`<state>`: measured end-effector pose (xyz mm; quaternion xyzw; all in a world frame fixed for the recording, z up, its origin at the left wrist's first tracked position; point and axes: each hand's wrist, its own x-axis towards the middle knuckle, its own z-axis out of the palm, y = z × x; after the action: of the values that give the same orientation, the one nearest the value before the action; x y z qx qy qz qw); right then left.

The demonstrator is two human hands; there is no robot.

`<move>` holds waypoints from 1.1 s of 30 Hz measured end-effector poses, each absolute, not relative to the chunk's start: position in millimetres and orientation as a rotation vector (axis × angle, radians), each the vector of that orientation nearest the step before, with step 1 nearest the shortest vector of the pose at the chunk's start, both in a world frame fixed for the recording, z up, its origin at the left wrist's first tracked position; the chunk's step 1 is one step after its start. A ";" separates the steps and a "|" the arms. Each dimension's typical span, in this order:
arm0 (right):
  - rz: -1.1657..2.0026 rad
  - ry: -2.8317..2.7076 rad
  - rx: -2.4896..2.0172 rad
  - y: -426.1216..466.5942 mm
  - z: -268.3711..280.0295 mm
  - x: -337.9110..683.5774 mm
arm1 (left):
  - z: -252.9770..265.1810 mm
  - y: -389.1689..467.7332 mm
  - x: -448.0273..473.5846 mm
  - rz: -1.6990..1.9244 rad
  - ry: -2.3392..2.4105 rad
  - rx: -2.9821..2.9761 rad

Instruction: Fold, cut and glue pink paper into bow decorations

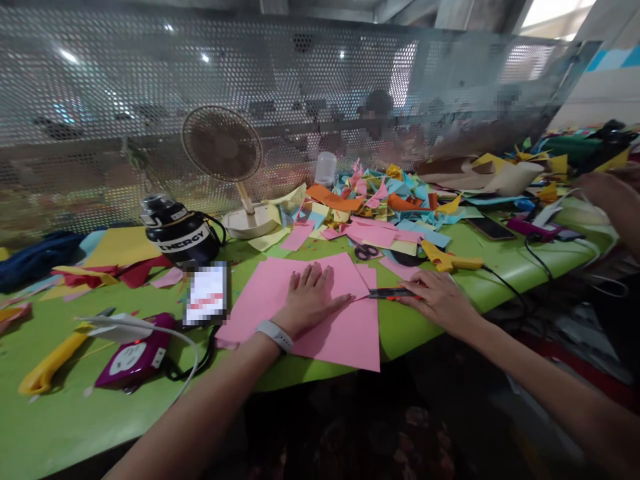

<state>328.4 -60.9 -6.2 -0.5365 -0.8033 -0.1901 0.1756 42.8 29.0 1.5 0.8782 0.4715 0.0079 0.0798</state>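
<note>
Pink sheets of paper (pixel 330 340) lie on the green tabletop in front of me, one over another. My left hand (pixel 310 300) is pressed flat on the upper sheet, fingers spread and thumb stretched to the right. In my right hand (pixel 437 297) is a dark utility knife (pixel 393 293) with orange-red parts. Its tip points left and meets the paper near my left thumb. Just beyond the sheets lie black-handled scissors (pixel 367 251). A yellow glue gun (pixel 450 259) with a black cord rests behind my right hand.
Colourful paper scraps (pixel 370 200) pile up behind the sheets. A fan (pixel 245 213), a black bottle (pixel 183 233), a lit phone (pixel 206 293), a purple power box (pixel 135 353) and a yellow-handled tool (pixel 57 363) stand or lie leftward. Another person's arm (pixel 613 200) reaches in at right.
</note>
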 end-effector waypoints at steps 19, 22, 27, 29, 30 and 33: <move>-0.434 -2.351 -1.365 -49.8 -5.5 305.4 | -0.6 31.8 -6.5 -0.019 1.446 2.633; -0.419 -2.345 -1.347 -54.5 -4.9 311.1 | -3.8 33.1 -6.6 -0.004 1.449 2.635; -0.398 -2.332 -1.331 -52.0 -4.2 303.0 | -4.8 33.4 -5.7 0.019 1.449 2.618; -0.383 -2.346 -1.325 -48.0 -3.9 296.2 | -4.4 33.5 -5.8 0.016 1.440 2.621; -0.378 -2.353 -1.317 -46.6 -3.9 293.7 | -4.5 33.7 -6.0 0.015 1.435 2.625; -0.375 -2.374 -1.284 -47.2 -3.9 292.5 | -5.9 34.6 -6.6 0.023 1.427 2.630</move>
<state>292.5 -47.2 -3.9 -0.4611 -0.8524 -0.1347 0.2065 -6.6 34.6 -5.9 0.8764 0.4756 0.0076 0.0747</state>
